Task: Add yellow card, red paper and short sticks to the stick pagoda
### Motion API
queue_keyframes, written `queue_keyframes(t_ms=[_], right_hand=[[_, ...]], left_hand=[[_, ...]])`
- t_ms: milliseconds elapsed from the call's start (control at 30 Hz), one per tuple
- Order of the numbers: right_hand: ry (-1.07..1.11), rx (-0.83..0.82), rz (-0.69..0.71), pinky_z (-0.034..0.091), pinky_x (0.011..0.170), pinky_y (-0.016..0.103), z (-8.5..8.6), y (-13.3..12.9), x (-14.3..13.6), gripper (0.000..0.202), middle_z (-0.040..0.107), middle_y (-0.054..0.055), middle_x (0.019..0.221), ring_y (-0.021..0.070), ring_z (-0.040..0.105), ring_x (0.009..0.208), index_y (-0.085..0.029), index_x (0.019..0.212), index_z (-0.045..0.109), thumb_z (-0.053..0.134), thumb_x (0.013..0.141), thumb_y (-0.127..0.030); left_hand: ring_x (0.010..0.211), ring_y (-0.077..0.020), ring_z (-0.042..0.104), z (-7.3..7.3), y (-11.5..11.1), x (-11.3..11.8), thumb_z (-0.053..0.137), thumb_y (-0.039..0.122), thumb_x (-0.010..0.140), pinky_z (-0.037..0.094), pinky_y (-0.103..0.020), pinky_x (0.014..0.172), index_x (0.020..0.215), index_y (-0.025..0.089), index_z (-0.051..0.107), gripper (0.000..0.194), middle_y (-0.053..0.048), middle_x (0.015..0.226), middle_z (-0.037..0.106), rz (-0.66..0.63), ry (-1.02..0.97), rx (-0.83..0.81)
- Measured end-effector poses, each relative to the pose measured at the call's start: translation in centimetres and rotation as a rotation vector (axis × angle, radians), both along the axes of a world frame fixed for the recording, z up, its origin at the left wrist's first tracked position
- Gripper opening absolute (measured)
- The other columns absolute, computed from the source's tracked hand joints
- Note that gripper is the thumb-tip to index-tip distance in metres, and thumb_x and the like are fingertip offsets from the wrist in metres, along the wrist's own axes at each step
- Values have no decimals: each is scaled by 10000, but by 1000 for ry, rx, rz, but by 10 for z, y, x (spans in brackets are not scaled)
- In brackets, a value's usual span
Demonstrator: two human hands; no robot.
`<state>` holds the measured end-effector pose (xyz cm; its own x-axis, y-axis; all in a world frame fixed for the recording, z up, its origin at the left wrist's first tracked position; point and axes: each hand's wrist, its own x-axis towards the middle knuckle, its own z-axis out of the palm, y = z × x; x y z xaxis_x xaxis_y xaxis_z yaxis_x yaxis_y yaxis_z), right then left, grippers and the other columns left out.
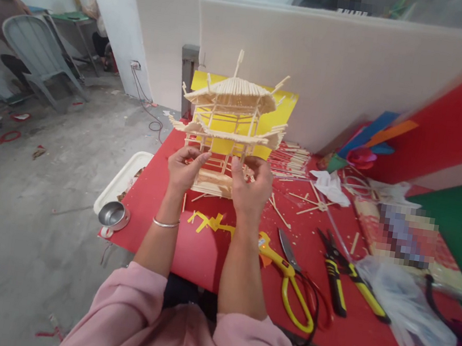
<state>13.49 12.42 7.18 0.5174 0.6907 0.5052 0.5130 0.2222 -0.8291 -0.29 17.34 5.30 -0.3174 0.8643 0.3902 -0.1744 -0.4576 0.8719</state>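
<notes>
A two-tiered model pagoda (231, 94), built from pale thin wooden sticks, stands upright above the red tabletop (157, 208). My left hand (185, 168) grips its lower frame on the left, thumb and fingers pinched together. On the right side, my right hand (254, 185) is closed on the same lower part, its thumb against the sticks. Whether the base rests on the table is hard to tell. Behind the model is a yellow sheet (280, 114). Cut yellow scraps (209, 223) lie between my forearms.
Yellow-handled scissors (300, 306) and black-and-yellow pliers (336, 279) lie at right, near a plastic bag (405, 306). Loose sticks (290, 161) and a star-shaped stick piece (321, 206) are behind them. A metal cup (114, 215) sits at the left edge. Pale boards (316, 59) stand behind.
</notes>
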Motion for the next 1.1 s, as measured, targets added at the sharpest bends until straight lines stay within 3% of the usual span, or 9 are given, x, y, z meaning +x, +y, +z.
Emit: queue_keyframes(t_ms=[133,800,967,1100], right_hand=[[160,12,75,506,869,370,-4,6,-2,445,717,73,978,204,656,914,-200,961,623,727,772,-589],[58,38,85,500,852,397,-8,7,0,412,747,73,937,238,659,904,-208,904,694,725,779,-599],[13,26,104,505,910,417,-11,7,3,337,752,63,953,239,663,927,-220,920,693,732,778,-523],[111,27,76,518,882,384,-15,6,0,262,740,52,946,218,677,900,-219,919,648,706,767,-425]], left_hand=[[571,-90,493,2,-2,0,877,561,641,425,-253,618,572,188,609,465,30,581,565,-20,2,4],[581,-90,490,2,-1,-1,905,483,630,427,-247,607,591,188,648,393,24,601,589,13,48,34],[595,-95,502,-1,0,-2,906,464,628,435,-250,622,597,189,653,374,17,618,606,6,45,28],[591,-96,517,-4,-1,-4,858,487,693,433,-246,618,598,190,647,377,21,607,592,-22,34,16]])
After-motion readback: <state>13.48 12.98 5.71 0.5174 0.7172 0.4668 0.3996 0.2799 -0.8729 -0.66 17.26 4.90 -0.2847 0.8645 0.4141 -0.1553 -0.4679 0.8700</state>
